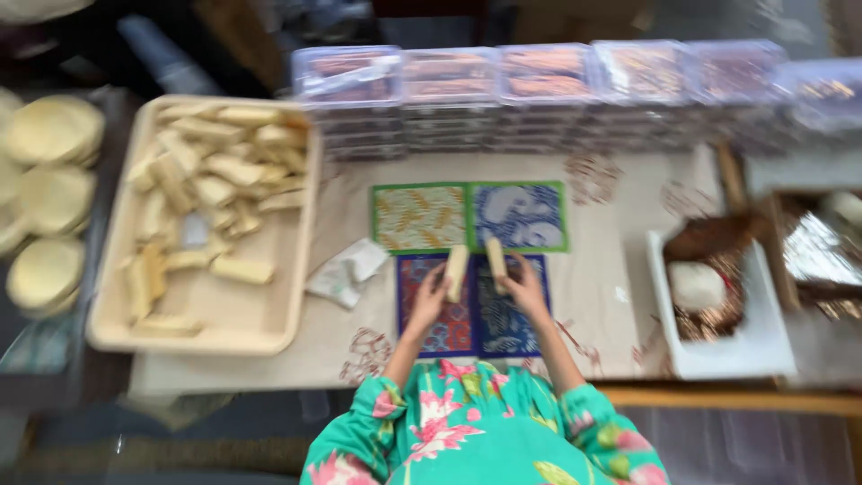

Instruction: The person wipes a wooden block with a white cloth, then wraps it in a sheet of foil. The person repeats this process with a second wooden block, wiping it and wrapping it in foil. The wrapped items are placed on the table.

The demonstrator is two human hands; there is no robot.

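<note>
My left hand holds a pale oblong bar upright over the near left patterned paper square. My right hand holds a second pale bar over the near right blue square. Two more squares lie just beyond: an orange one with a green border and a blue one with a green border. The picture is blurred. Both sleeves are green with pink flowers.
A beige tray at the left holds several pale bars. Round pale discs lie farther left. Stacks of clear lidded boxes line the back. A white tray with a white block sits at right, with a crumpled wrapper nearby.
</note>
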